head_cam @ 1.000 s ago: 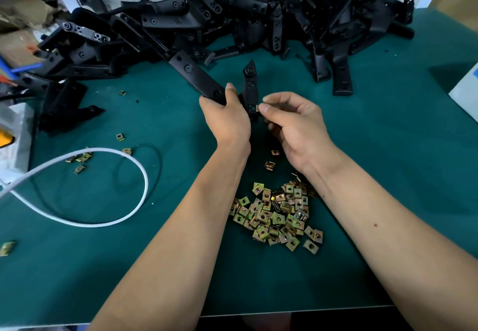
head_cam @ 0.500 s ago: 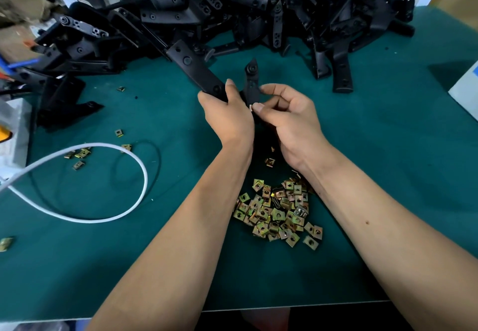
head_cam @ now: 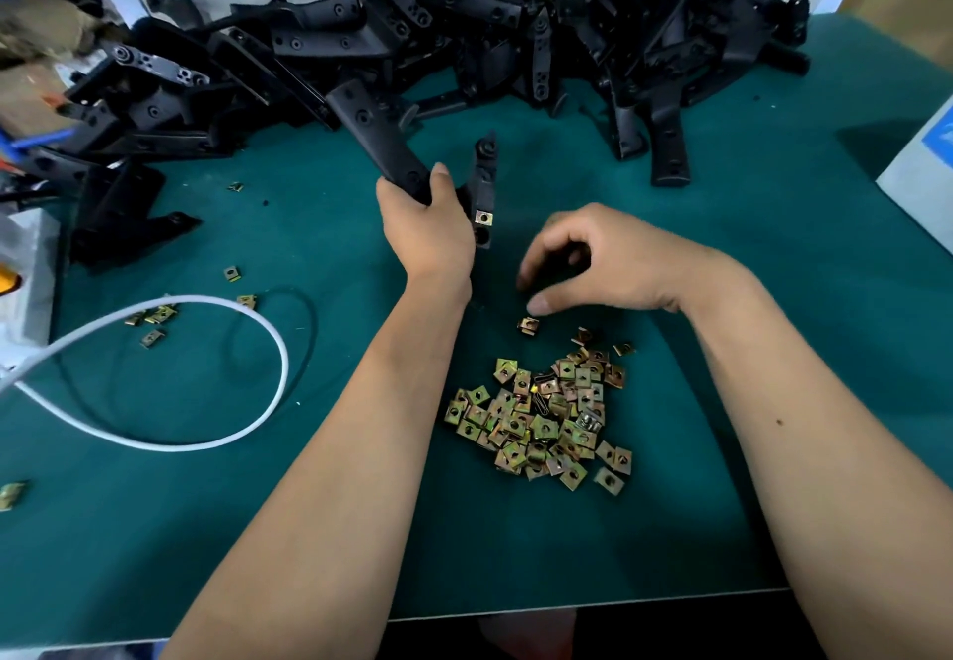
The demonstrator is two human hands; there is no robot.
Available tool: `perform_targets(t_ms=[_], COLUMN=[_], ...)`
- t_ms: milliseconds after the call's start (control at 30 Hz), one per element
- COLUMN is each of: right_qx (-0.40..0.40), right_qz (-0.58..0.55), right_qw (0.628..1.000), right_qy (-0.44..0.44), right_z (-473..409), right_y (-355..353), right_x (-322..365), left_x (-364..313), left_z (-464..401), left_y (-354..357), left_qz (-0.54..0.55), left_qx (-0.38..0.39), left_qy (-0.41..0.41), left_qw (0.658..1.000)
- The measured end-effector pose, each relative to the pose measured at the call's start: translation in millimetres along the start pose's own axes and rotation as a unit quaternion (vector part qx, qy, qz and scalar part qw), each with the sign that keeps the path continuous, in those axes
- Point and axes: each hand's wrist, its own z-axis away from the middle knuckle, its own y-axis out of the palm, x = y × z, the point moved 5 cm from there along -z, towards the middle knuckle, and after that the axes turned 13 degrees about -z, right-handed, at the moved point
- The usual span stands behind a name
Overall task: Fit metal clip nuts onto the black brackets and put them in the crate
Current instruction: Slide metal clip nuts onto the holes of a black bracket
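My left hand (head_cam: 430, 226) grips a black V-shaped bracket (head_cam: 379, 138) above the green mat. A brass clip nut (head_cam: 483, 217) sits fitted on the bracket's right arm, just right of my knuckles. My right hand (head_cam: 593, 259) hovers lower, fingers loosely curled and holding nothing, its thumb tip just above a lone clip nut (head_cam: 528, 325). A pile of brass clip nuts (head_cam: 541, 414) lies on the mat between my forearms.
A big heap of black brackets (head_cam: 464, 35) fills the back of the green table (head_cam: 722, 401). A white cable (head_cam: 206, 308) loops at the left among scattered clip nuts (head_cam: 154, 316). A white box (head_cam: 923, 169) stands at the right edge.
My right hand let go of the bracket and dropped down toward the nuts. A clip nut now shows fitted on the bracket's arm. My left hand kept its grip.
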Motion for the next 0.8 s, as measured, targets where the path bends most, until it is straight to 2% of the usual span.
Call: perform_targets(t_ms=[67,133,233,300,400,500,600,700,800], right_qx=[0.013,-0.009,-0.120,-0.196,-0.262,-0.300,-0.295,-0.297,-0.300], right_qz=[0.029,0.040,0.065,0.018,-0.109,-0.309,-0.468,-0.568,-0.600], right_qw=[1.000,0.999,0.990,0.980,0.958,0.902,0.832,0.767,0.741], right_qy=[0.001,-0.003,-0.024,-0.039,-0.034,-0.032,-0.032,-0.029,-0.021], right_z=[-1,-4,-9,-10,-11,-12,-12,-10,-9], right_y=[2,3,1,-1,1,7,13,14,14], right_x=[1,0,0,0,-3,-5,-4,-4,-4], left_x=[0,0,2,2,1,1,4,5,4], left_z=[1,2,1,1,3,3,4,5,5], left_y=[1,1,1,1,2,3,6,9,11], left_qz=[0.004,0.006,0.017,0.022,0.024,0.034,0.064,0.075,0.075], left_qx=[0.006,0.010,0.020,0.027,0.029,0.035,0.060,0.085,0.101], left_qy=[-0.001,-0.002,-0.015,-0.021,-0.021,-0.026,-0.051,-0.063,-0.060], left_qw=[1.000,1.000,1.000,0.999,0.999,0.998,0.995,0.992,0.990])
